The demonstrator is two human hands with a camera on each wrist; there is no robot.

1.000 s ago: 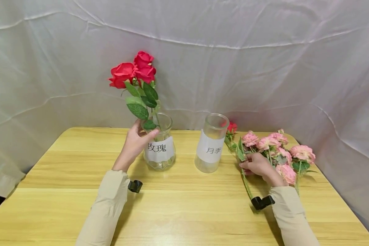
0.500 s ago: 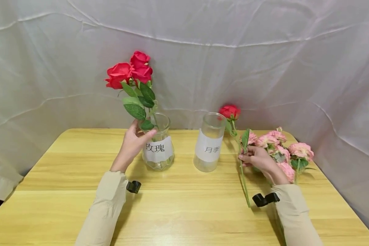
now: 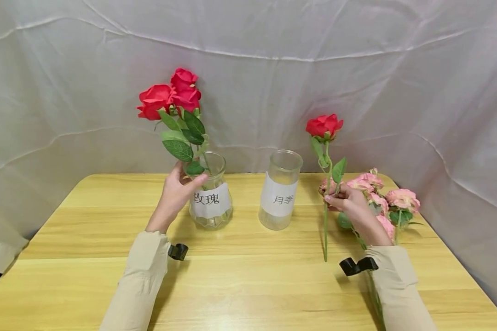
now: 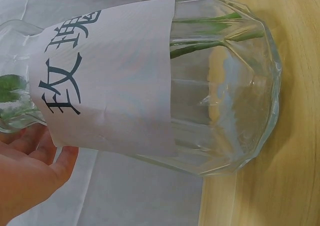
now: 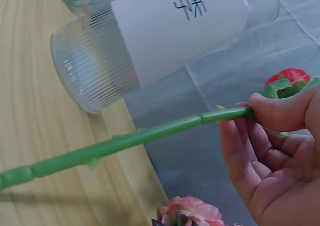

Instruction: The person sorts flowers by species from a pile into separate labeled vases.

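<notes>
My left hand (image 3: 171, 197) grips the neck of a rounded glass vase (image 4: 192, 101), which stands upright on the table. Several red roses (image 3: 155, 101) lean to the left out of it, and their green stem ends (image 4: 200, 46) show through the glass. Right of the vase stands a straight glass vase (image 3: 275, 220) with a white label and no flowers inside. Between thumb and fingers my right hand (image 3: 354, 209) pinches the green stem (image 5: 115, 145) of a single red rose (image 3: 325, 125), held nearly upright with its bloom on top.
Several pink flowers (image 3: 402, 200) lie at the right of the wooden table (image 3: 248, 289), partly behind my right hand and forearm. A pale cloth (image 3: 248, 92) hangs behind the table. White paper labels with black characters wrap both vases.
My right hand has lifted the red rose from the table beside the pink flowers and swung it nearly upright. The left hand stays on the rounded vase.
</notes>
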